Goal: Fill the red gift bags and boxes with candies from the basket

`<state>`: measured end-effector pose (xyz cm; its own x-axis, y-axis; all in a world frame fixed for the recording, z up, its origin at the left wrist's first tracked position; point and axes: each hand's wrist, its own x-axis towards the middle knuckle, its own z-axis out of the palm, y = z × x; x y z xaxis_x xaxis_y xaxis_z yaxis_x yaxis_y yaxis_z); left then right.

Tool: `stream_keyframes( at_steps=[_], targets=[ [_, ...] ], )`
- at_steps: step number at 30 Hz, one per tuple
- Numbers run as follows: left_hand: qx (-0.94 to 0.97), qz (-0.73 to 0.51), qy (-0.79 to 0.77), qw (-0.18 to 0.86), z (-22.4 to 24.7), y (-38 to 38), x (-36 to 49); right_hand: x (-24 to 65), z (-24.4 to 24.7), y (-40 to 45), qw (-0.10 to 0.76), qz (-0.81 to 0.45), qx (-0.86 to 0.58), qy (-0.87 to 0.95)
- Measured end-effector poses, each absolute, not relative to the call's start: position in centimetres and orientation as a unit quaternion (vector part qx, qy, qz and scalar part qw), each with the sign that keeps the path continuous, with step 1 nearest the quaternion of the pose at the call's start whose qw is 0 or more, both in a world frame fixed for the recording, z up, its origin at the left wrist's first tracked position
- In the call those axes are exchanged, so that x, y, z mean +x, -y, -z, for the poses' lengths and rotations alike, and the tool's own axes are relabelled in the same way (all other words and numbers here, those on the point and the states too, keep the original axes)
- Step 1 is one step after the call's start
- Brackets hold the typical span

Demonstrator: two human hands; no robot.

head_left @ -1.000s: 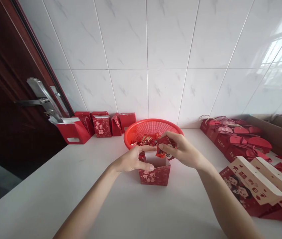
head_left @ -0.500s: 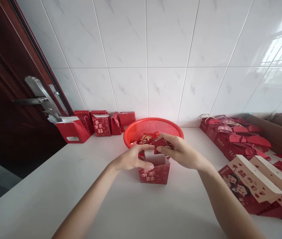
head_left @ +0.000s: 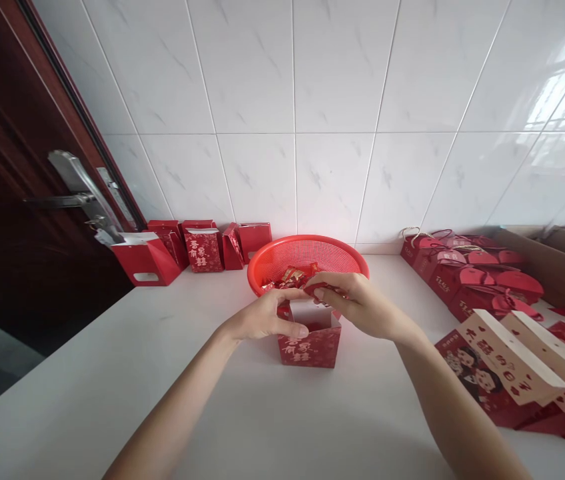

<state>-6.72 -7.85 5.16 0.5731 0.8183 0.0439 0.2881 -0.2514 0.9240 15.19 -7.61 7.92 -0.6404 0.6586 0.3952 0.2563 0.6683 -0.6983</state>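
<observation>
Here right hand (head_left: 357,303) pinches red packet (head_left: 325,289), long axis level, over gift box (head_left: 310,348).

The left hand (head_left: 262,317) grips the rim of a red box (head_left: 309,348) on the table (head_left: 112,360); the right hand (head_left: 357,305) pinches a red packet (head_left: 322,289) above it; a red basket (head_left: 307,252) of wrapped sweets (head_left: 292,275) sits just behind.

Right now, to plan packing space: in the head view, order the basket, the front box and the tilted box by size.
Basket first. Front box and tilted box look alike; nearness to the camera leaves them unranked.
</observation>
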Motion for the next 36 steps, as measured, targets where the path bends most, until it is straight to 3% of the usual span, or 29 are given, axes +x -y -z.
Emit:
stream_keyframes(
  at_steps=[5,13,27,31,36],
  targets=[
    [0.738,-0.266,-0.39,0.481,-5.2,7.8,-6.7,15.0,-8.0,7.6,0.346,-0.309,-0.263,0.846],
    [0.728,-0.246,-0.408,0.493,-4.7,7.7,-7.0,15.0,-7.5,7.3,0.278,-0.327,-0.259,0.865],
    [0.745,-0.284,-0.425,0.427,-4.6,7.6,-6.9,17.2,-8.7,6.8,0.392,-0.262,-0.319,0.822],
    [0.774,-0.262,-0.426,0.389,-4.7,7.9,-7.0,18.0,-8.9,6.4,0.388,-0.261,-0.345,0.814],
    [0.758,-0.336,-0.424,0.364,-4.8,8.2,-7.0,18.5,-8.7,6.0,0.359,-0.295,-0.35,0.814]
  ],
)
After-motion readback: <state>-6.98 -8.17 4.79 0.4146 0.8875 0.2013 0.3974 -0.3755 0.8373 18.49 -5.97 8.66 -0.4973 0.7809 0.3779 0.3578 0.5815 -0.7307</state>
